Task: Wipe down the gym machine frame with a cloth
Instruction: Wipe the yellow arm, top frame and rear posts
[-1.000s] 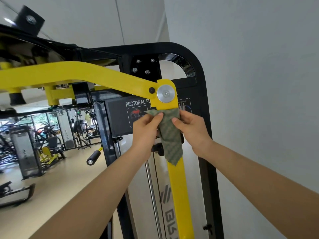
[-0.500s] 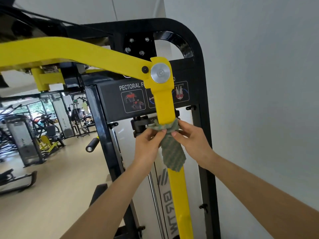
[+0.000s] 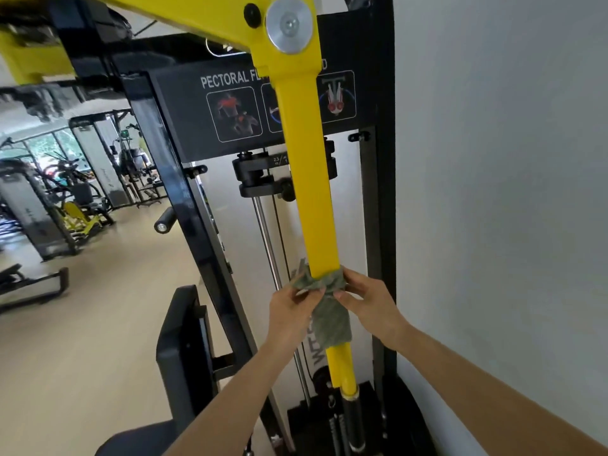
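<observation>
1. Gym room; pale floor (image 3: 98, 307) to the left, grey wall (image 3: 493, 159) close on the right.
2. Nearest: two bare forearms come up from the bottom edge; left hand (image 3: 289, 307) pinches the cloth's left side in curled fingertips; right hand (image 3: 368, 304) pinches the right side the same way; each hand holds only the cloth.
3. Cloth (image 3: 329, 320): green, wrapped across the front of the yellow arm (image 3: 312, 192), low on its length; top edge bunched against the bar; a flap hangs down over the bar between the hands.
4. Yellow arm: near vertical; silver disc (image 3: 289, 24) at its top pivot; black grip (image 3: 353, 422) below its lower end.
5. Black pad (image 3: 177, 350) lower left of the hands.
6. Behind the arm: chrome rods (image 3: 266, 241); black frame (image 3: 383, 192) upright beside the wall; placard (image 3: 237, 106) reading "PECTORAL F…", rest hidden by the arm, with muscle diagrams.
7. Far left: roller (image 3: 164, 222) jutting out; other machines (image 3: 75, 205), blurred; windows beyond.
</observation>
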`<state>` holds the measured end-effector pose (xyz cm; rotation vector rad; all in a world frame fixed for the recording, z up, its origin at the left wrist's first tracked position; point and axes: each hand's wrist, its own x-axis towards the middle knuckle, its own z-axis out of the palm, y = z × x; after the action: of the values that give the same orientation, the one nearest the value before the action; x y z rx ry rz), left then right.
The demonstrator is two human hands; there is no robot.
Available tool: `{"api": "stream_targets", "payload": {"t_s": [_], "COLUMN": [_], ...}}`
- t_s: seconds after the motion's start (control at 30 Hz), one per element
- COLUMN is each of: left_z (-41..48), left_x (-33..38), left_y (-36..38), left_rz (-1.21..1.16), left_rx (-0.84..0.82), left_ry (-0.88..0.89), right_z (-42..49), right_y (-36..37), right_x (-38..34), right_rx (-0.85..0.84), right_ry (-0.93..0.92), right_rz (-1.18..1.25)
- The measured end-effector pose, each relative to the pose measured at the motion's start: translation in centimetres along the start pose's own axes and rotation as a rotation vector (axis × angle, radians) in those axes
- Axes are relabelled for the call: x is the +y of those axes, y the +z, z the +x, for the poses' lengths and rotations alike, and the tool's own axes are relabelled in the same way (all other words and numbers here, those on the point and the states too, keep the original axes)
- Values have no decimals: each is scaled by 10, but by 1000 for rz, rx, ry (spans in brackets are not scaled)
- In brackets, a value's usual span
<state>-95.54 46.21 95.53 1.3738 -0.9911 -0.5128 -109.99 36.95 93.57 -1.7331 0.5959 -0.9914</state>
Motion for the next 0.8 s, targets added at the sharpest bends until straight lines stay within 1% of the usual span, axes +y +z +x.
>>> {"api": "stream_targets", "payload": {"t_s": [0.13, 0.27, 0.33, 0.43, 0.53, 0.63, 0.73, 0.8], "left_z": [-14, -26, -30, -31, -31, -33, -32, -23], "left_x": [-29, -44, -50, -54, -52, -44, -26, -8], "left_y": [7, 12, 12, 10, 3, -2, -2, -2], "left_rz": [100, 225, 294, 396, 437, 431, 436, 435], "left_rx": [8, 21, -2, -58, -105, -122, -94, -75], "left_ry": [-66, -81, -83, -140, -178, -149, -56, 20], "right_z": [-18, -32, -39, -51, -58, -56, -44, -31], "right_y": [4, 8, 10, 11, 10, 15, 20, 17], "right_x": [26, 42, 48, 51, 50, 46, 33, 22], "right_rx": [2, -9, 7, 6, -16, 26, 133, 164], "right_ry": [72, 136, 172, 202, 223, 198, 124, 74], "right_rz": [-39, -67, -38, 23, 58, 57, 2, -39]}}
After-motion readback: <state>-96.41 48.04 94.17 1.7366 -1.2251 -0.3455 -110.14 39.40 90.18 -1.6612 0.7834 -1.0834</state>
